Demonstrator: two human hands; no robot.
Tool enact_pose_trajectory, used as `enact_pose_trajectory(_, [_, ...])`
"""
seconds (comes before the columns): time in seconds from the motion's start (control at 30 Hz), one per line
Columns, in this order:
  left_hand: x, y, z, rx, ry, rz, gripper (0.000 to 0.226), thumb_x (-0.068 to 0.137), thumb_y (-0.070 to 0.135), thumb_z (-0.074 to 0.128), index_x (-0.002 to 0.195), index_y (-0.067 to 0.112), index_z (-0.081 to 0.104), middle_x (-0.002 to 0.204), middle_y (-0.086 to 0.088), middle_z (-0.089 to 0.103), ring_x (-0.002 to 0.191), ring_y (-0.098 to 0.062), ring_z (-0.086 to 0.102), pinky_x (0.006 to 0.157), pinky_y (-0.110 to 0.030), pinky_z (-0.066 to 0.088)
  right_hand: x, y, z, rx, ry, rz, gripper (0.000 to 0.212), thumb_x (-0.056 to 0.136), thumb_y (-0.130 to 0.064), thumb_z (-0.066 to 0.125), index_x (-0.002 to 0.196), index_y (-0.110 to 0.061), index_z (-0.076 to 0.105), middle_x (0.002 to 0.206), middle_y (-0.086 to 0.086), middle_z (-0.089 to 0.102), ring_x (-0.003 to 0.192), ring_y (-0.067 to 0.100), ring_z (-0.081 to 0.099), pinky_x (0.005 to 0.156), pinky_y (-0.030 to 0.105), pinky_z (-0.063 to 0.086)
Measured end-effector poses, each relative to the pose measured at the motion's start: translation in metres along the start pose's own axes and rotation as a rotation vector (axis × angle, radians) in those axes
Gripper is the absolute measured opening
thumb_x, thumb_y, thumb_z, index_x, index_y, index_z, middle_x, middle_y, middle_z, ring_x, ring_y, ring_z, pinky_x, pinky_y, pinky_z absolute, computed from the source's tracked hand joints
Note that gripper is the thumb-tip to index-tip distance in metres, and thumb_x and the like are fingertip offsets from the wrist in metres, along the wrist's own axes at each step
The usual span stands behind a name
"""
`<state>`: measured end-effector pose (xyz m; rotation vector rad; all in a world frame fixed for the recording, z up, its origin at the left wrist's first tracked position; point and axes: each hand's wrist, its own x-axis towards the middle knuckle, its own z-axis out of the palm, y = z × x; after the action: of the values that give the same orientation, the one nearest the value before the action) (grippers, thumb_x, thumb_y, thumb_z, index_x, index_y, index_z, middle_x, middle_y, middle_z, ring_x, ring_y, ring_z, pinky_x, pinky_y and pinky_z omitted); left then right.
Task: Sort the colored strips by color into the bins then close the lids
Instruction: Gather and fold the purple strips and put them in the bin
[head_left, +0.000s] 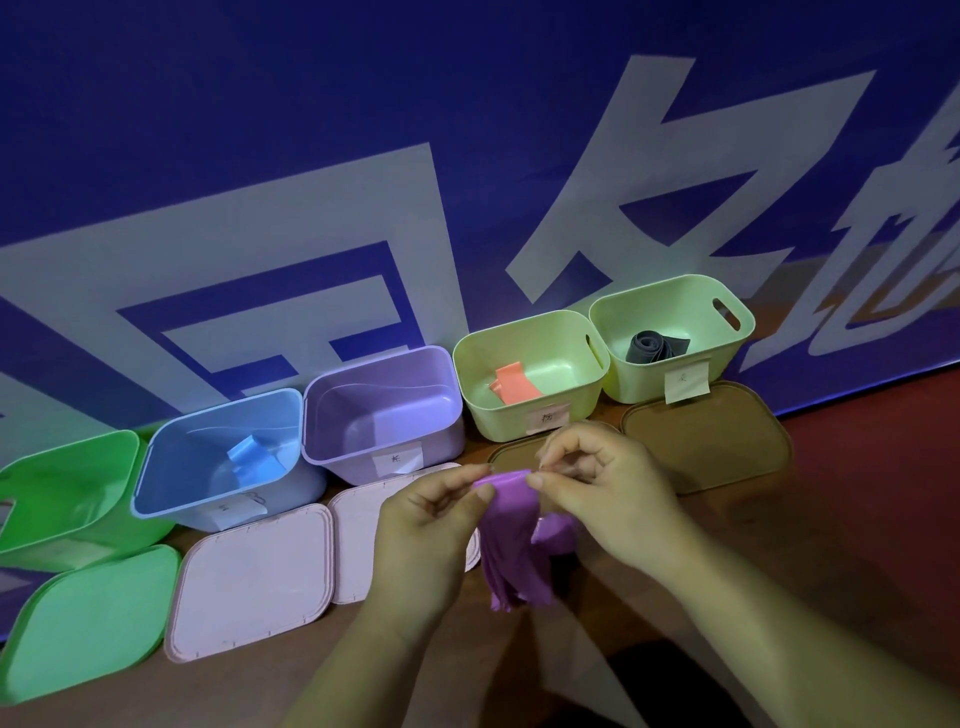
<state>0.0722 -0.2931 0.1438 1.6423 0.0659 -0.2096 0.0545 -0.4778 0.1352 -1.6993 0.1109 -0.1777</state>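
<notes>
1. My left hand (431, 514) and right hand (597, 483) are both closed in a pinch on the top edge of a soft, floppy purple strip (511, 540). Thumb and forefinger of each hand meet on that edge.
2. The strip hangs bunched and folded between my hands, above the brown wooden table (831, 519). It is in front of the row of bins and not yet in any of them.
3. The lilac plastic bin (441, 441) with a paper label sits just beyond my left hand with its lid off. I can see no strip inside it.
4. Risk: the hold is only on a thin edge. If one pinch slips, I judge the limp strip swings down and lands on the square pale pink lid (358, 525) below my left hand, or on the table.
5. Risk: the light blue plastic bin (176, 441), which holds a blue strip (249, 454), touches the lilac bin's left side. The pale yellow-green bin (498, 415) with an orange strip (514, 387) stands just to its right. A careless drop could put purple in the wrong colour.
6. Risk: the strip's loose tail could drape over the lilac rim. I judge that would stop the lid from seating.
7. Risk: two similar pink lids lie side by side, so I could fit the wrong one.
</notes>
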Motion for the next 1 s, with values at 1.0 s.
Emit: enact_pose_trajectory(1.0, [0.048,-0.064,-0.029,0.051,0.149,-0.272,0.016,0.088,-0.004,0.066,0.09,0.01,0.076,0.075,0.003,0.077,0.067,-0.004,0.067,0.062,-0.014,0.054,0.015,0.188,0.004,-0.378,0.056,0.541,0.044,0.076,0.001,0.076,0.111,-0.02,0.06,0.085,-0.009,0.064,0.074,0.017,0.063,0.07,0.022,0.051])
